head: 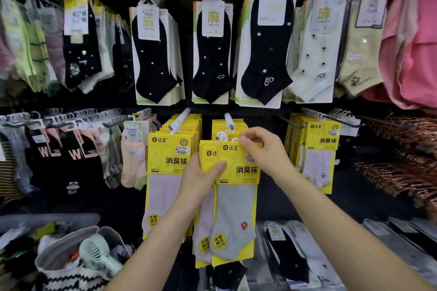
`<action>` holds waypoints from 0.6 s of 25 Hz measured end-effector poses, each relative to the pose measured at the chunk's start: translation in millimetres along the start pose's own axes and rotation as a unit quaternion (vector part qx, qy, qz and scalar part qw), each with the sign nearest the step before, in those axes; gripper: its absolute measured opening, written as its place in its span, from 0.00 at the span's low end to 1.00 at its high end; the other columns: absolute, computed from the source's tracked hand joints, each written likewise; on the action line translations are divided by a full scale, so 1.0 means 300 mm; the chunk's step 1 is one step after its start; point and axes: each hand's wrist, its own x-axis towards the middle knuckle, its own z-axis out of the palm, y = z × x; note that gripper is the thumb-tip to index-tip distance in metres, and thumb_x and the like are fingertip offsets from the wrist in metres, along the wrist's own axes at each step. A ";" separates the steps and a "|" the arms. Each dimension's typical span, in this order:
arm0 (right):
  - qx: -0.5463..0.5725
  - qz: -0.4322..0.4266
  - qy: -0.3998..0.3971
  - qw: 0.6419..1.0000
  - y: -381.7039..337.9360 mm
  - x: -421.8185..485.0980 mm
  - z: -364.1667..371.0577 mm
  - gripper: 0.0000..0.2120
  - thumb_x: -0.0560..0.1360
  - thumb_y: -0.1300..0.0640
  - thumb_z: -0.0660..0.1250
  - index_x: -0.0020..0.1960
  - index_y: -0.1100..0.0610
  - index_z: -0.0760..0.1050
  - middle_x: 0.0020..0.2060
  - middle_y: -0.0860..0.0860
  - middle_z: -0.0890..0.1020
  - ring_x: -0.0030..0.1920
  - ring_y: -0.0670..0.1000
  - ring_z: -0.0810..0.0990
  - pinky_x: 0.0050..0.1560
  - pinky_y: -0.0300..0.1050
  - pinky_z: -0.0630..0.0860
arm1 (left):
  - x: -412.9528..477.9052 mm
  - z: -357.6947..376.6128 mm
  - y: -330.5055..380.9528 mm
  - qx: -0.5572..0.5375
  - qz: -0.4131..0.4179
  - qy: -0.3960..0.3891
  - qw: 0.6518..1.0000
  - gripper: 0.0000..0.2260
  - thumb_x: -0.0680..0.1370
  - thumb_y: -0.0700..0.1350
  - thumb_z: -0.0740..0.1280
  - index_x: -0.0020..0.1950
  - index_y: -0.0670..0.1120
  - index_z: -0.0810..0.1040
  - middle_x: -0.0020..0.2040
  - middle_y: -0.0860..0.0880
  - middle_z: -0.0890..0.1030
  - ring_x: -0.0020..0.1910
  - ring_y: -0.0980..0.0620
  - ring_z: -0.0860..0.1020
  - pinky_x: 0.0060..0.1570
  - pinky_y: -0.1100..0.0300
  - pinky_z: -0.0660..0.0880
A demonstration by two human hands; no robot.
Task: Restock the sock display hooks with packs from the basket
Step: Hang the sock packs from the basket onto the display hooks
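Yellow-carded sock packs [209,157] held just below a white-tipped display hook [229,121].
Left grip [201,178] curls round both packs' cards; right grip [261,149] pinches the top of the front, grey-sock pack [233,215].

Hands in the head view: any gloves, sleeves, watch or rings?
Nothing worn shows. The left hand and right hand are gloveless, with no ring, watch or bracelet. The left forearm and right forearm are sleeveless down to the frame edge.
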 end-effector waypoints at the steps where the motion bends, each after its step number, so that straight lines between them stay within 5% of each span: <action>1: -0.033 -0.019 -0.011 0.999 -0.015 0.013 -0.010 0.01 0.75 0.53 0.67 0.45 0.50 0.77 0.44 0.46 0.78 0.47 0.46 0.76 0.49 0.43 0.73 | 0.002 0.001 -0.001 0.003 -0.002 -0.008 1.000 0.10 0.73 0.44 0.71 0.49 0.54 0.73 0.47 0.56 0.80 0.46 0.61 0.79 0.38 0.71 0.75; 7: -0.127 -0.009 -0.023 0.992 -0.044 0.105 -0.006 0.06 0.78 0.56 0.62 0.46 0.56 0.76 0.36 0.44 0.74 0.38 0.44 0.72 0.39 0.39 0.68 | 0.013 0.004 -0.007 0.011 -0.006 -0.007 1.000 0.11 0.76 0.45 0.68 0.57 0.47 0.74 0.51 0.53 0.80 0.49 0.57 0.78 0.43 0.69 0.74; 15: -0.123 0.021 -0.010 0.992 -0.060 0.205 0.031 0.09 0.78 0.57 0.62 0.41 0.57 0.77 0.33 0.46 0.74 0.33 0.45 0.70 0.32 0.38 0.67 | -0.016 -0.142 0.020 0.025 0.046 0.110 0.993 0.03 0.77 0.46 0.66 0.51 0.51 0.75 0.47 0.56 0.81 0.48 0.57 0.79 0.46 0.64 0.76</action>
